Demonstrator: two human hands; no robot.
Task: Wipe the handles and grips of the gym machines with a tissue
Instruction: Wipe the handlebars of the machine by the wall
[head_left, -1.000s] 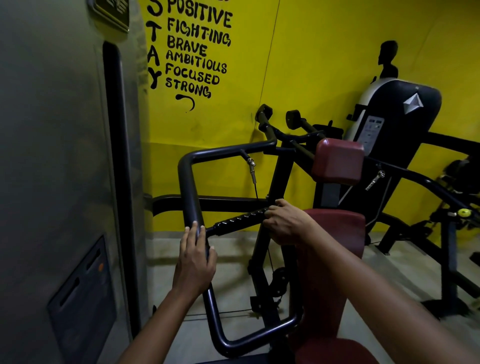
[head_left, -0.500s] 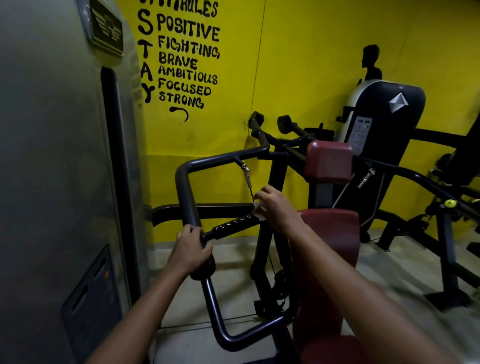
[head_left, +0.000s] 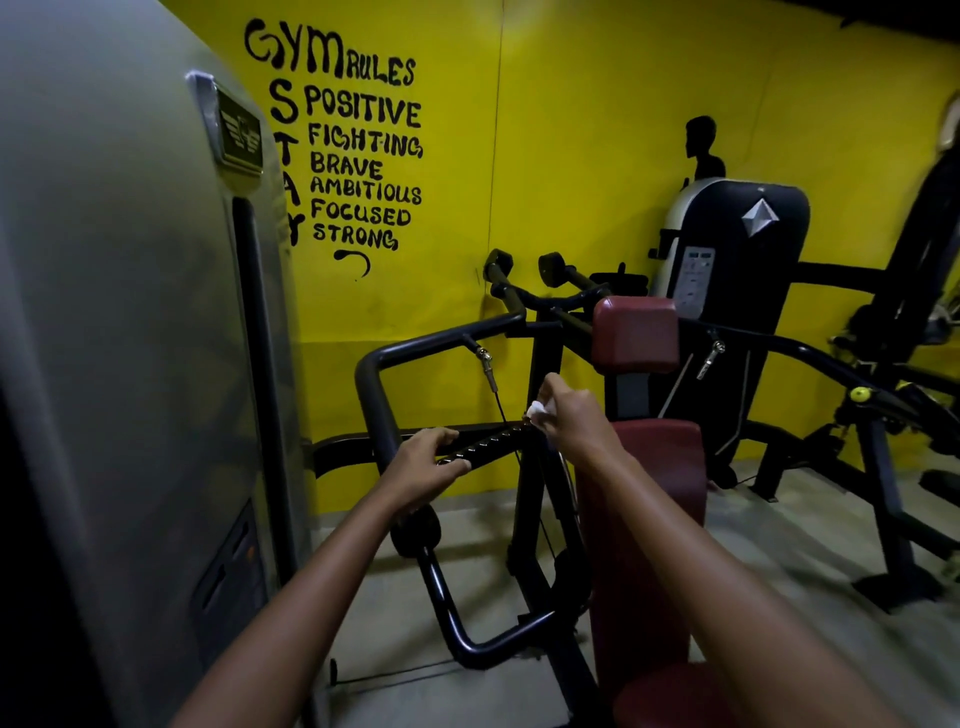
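1. The left hand (head_left: 423, 470), just left of the frame's centre, has its fingers curled over the near end of a black ribbed grip (head_left: 485, 446), close to where that grip meets the black tubular handle frame (head_left: 375, 400).
2. The ribbed grip runs as a slanted bar up and to the right from the left hand toward the right hand.
3. The right hand (head_left: 571, 418), at the frame's centre, pinches a small white tissue (head_left: 536, 410) in its fingertips; only a small wad of it shows beyond the fingers.
4. The tissue sits at the far, upper-right end of the ribbed grip, touching or just above it; which of the two cannot be told. It is well apart from the left hand, with the bare ribbed length lying between the two hands.
5. A thin cable with a metal clip (head_left: 487, 364) hangs from the top bar of the handle frame, just left of the right hand.
6. A dark red chest pad (head_left: 636, 335) stands just above and right of the right hand, with a dark red seat back (head_left: 660, 467) below it.
7. A grey weight-stack cover (head_left: 130, 338) fills the left of the frame.
8. The yellow wall (head_left: 597, 130) across the top carries black lettering in the upper left, headed "GYM RULES".
9. Another black machine (head_left: 737, 249) stands at the right, against the wall.
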